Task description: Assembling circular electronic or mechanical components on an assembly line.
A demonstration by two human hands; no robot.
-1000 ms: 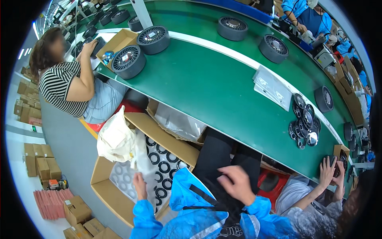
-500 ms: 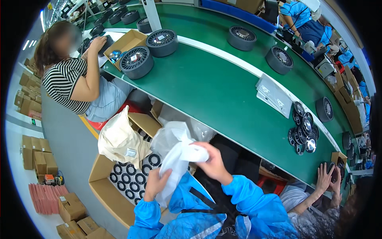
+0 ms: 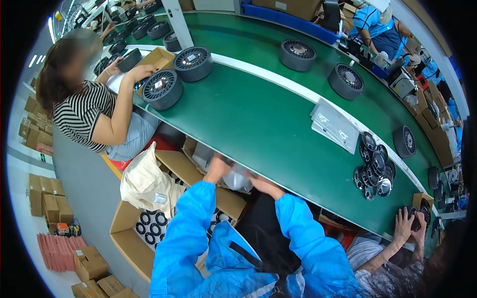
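Observation:
My left hand (image 3: 218,169) reaches to the table's near edge, blurred, its fingers partly hidden by the tabletop. My right hand (image 3: 267,186) is a little to the right at the same edge, its fingertips also smeared and partly hidden. Between the two hands lies crumpled, whitish see-through plastic (image 3: 237,181), close to both. Whether either hand grips it cannot be made out. Below my left forearm stands an open cardboard box (image 3: 130,247) holding several black rings (image 3: 155,229). A cream cloth (image 3: 144,180) hangs over its far-left side.
The green table (image 3: 248,119) carries dark wheels (image 3: 194,63), flat plastic bags (image 3: 334,124) and a pile of shiny black round parts (image 3: 373,166). A co-worker in a striped top (image 3: 82,114) sits at left; another person's hands (image 3: 408,224) hold a dark part at right.
Both hands have moved forward, from above my lap to the table's near edge. The white plastic bag they held up is no longer visible in front of me. My view has shifted slightly.

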